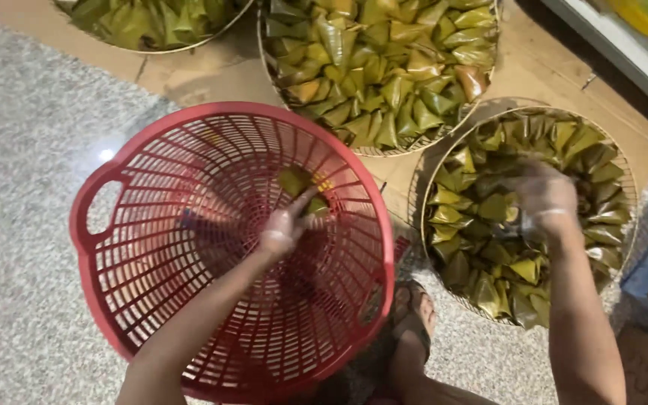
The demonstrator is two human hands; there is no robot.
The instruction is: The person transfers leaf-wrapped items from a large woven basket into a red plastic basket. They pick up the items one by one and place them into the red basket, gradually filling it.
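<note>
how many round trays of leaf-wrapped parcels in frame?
3. One tray at right, under the right hand; one tray at top centre; one tray at top left, mostly cut off. More may lie outside the frame.

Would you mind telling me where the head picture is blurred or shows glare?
Head view: the right hand over the round tray is smeared by motion blur; the left hand in the red basket is slightly soft; a small bright glare spot sits on the speckled floor beside the basket; the leaf parcels look fairly sharp.
</note>
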